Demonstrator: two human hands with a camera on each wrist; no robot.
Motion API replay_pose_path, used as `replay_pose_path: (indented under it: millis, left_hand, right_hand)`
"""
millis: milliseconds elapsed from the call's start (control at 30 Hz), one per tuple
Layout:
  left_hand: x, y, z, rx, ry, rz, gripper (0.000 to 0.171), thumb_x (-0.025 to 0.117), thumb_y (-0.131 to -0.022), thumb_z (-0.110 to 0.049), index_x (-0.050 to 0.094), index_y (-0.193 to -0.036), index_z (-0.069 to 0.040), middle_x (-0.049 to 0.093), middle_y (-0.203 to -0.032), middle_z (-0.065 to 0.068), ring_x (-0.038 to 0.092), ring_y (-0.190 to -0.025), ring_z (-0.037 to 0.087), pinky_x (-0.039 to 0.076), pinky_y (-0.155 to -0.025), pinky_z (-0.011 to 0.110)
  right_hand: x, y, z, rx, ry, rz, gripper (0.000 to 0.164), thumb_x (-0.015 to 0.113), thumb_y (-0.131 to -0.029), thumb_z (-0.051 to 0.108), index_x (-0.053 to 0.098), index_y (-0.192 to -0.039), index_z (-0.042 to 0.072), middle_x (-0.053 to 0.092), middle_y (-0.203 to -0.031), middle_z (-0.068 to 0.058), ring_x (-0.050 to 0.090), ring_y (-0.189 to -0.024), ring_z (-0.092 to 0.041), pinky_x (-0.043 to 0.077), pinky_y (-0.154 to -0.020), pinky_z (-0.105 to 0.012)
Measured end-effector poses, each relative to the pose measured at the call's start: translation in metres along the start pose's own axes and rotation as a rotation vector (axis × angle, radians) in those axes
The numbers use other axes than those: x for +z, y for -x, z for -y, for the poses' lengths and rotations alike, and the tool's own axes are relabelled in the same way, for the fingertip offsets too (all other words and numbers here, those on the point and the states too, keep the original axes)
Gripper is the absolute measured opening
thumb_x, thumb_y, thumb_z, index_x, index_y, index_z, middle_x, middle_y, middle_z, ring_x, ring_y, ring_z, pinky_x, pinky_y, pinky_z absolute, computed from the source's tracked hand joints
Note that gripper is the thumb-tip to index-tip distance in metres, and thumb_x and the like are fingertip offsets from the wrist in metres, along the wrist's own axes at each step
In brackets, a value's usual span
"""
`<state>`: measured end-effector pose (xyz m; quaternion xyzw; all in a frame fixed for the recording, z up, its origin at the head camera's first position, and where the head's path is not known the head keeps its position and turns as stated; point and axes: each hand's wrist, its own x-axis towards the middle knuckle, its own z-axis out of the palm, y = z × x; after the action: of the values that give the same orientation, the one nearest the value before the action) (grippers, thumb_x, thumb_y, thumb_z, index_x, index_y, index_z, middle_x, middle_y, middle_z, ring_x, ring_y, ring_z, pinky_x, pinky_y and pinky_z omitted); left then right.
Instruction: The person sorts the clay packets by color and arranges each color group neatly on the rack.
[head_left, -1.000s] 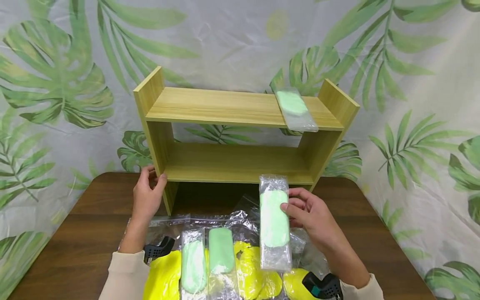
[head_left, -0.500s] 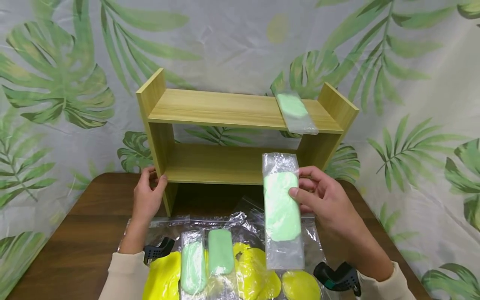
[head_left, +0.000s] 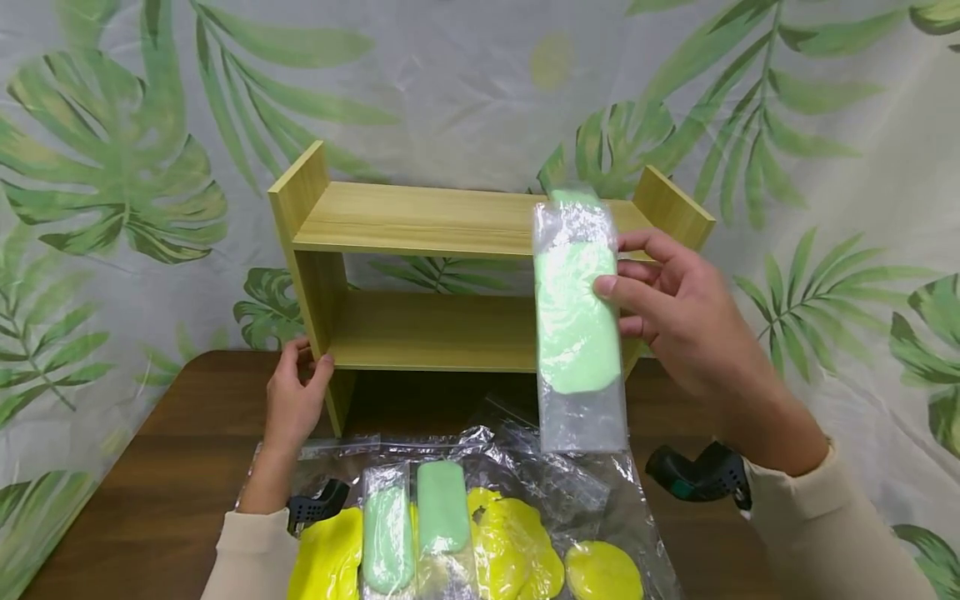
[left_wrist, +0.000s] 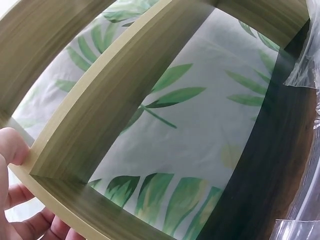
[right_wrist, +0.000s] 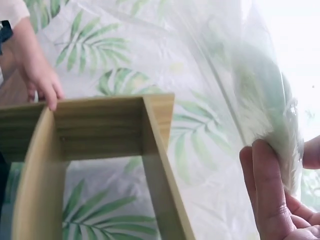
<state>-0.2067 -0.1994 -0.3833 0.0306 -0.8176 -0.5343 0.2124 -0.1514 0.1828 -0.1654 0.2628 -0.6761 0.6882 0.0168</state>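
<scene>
My right hand (head_left: 693,325) pinches a long clear plastic packet (head_left: 577,321) by its right edge, thumb in front and fingers behind. Inside the packet is a soft, pale green slab. It hangs upright before the right part of a small wooden shelf (head_left: 427,218). In the right wrist view the packet (right_wrist: 260,95) stands apart from the shelf. Another green packet (head_left: 574,197) lies on the top board, mostly hidden behind the held one. My left hand (head_left: 295,396) grips the shelf's left side panel; the left wrist view shows the thumb (left_wrist: 14,146) at its front edge.
On the dark wood table (head_left: 150,467), a large clear plastic bag (head_left: 630,517) lies in front of the shelf. Two green packets (head_left: 387,533) and several yellow pieces (head_left: 603,571) are on it. A leaf-patterned cloth (head_left: 465,92) hangs close behind the shelf.
My right hand has lifted the green packet up from low over the bag to the height of the top board, slightly rightward. The left hand stays on the side panel.
</scene>
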Motion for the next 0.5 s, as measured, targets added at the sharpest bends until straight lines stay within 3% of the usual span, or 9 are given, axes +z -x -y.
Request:
replay_pose_path:
  millis: [300,500]
  left_hand:
    - [0.0,-0.001,0.002,0.01,-0.006,-0.025,0.041,0.051,-0.098,-0.028,0.046,-0.132,-0.004,0.057,-0.12,0.017,0.051,-0.097,0.019,0.039,-0.068,0.013]
    - [0.002,-0.002,0.003,0.016,-0.003,-0.026,0.04,0.051,-0.098,-0.027,0.047,-0.131,-0.005,0.057,-0.119,0.017,0.05,-0.097,0.018,0.041,-0.069,0.014]
  right_hand:
    - [-0.005,-0.047,0.015,0.034,-0.002,-0.043,0.02,0.062,-0.091,0.003,0.052,-0.108,0.004,0.052,-0.097,-0.01,0.056,-0.078,-0.017,0.053,-0.058,-0.03]
    - [-0.01,-0.074,0.024,0.112,0.059,-0.07,0.03,0.066,-0.089,0.007,0.05,-0.113,0.003,0.05,-0.1,-0.012,0.053,-0.077,-0.017,0.052,-0.059,-0.027]
